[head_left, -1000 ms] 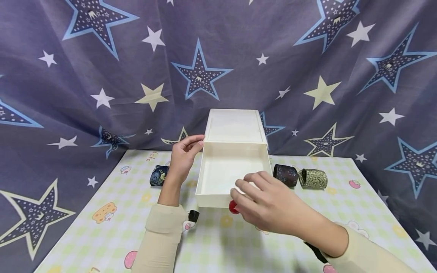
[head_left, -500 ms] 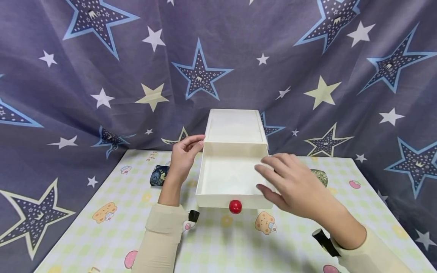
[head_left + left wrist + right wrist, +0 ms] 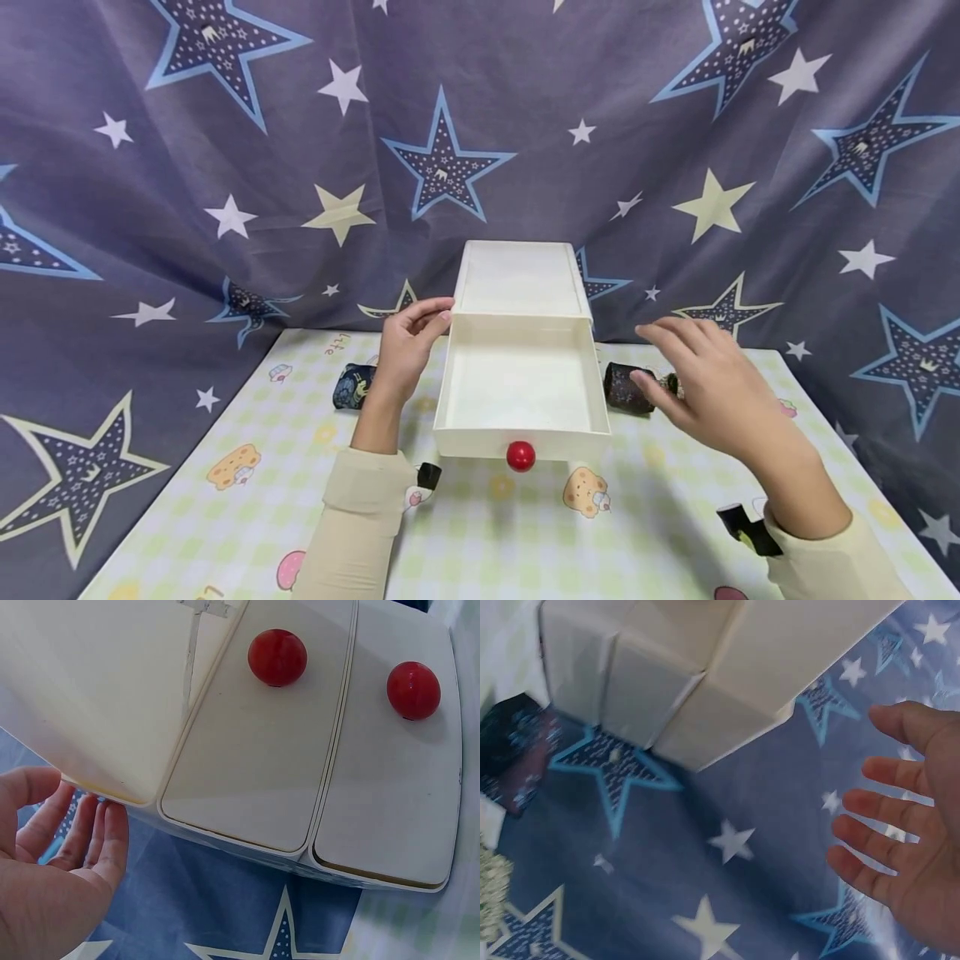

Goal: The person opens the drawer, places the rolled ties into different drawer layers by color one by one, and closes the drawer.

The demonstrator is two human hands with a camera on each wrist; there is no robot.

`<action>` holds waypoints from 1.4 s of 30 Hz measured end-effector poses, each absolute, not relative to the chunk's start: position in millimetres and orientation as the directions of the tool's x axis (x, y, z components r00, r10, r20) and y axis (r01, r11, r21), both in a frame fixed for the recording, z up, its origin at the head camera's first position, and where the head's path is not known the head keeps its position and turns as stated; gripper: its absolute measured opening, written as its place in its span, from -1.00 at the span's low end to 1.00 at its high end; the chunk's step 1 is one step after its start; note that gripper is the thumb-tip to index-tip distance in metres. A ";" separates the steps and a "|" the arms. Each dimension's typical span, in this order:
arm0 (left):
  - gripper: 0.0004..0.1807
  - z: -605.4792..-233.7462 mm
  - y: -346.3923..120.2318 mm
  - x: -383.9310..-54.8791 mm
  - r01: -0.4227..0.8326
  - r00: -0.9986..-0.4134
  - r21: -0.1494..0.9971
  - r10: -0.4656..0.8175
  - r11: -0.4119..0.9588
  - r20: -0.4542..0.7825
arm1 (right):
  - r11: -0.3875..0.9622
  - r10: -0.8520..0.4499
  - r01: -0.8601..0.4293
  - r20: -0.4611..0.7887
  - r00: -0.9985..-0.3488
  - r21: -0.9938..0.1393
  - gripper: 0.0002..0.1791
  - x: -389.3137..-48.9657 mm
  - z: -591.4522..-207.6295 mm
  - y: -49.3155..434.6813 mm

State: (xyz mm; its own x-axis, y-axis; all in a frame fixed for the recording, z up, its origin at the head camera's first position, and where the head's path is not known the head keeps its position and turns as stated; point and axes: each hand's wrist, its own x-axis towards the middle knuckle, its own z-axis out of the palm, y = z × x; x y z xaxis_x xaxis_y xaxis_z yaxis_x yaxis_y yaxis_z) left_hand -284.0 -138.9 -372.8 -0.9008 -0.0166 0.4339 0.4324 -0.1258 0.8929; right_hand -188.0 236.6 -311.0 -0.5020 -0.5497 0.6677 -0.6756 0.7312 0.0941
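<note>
A white drawer cabinet stands at the table's far side, its top drawer pulled out and bare inside. That drawer carries a red round knob. My left hand touches the cabinet's left side near its front edge; in the left wrist view its fingertips rest against the wall. To the right of the drawer, my right hand hovers with fingers spread and nothing in them. A dark patterned cylinder lies below its thumb. In the right wrist view the right hand is apart from the cabinet.
A dark blue patterned cylinder lies left of the cabinet, partly behind my left wrist. A green speckled cylinder is mostly hidden by my right hand in the head view. Two lower drawers with red knobs are closed. A star-printed curtain hangs behind.
My right hand has let go of the red knob and moved right, away from the pulled-out drawer. My left hand stays at the cabinet's side.
</note>
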 end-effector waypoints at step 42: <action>-0.67 -374.3 -138.7 -286.0 0.436 -0.899 0.890 -0.016 -0.133 0.438 | 0.895 -0.434 -0.445 0.162 -0.886 -0.032 -0.22 -283.0 -416.5 341.6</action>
State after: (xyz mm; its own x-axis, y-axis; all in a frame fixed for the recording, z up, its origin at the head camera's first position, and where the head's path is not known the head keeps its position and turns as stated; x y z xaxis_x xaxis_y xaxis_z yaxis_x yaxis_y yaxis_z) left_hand -286.0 -138.7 -374.3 -0.8987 -0.0161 0.4383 0.4364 -0.1330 0.8899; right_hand -283.0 341.6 -416.5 -0.8861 -0.4344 0.1619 -0.4447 0.8951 -0.0321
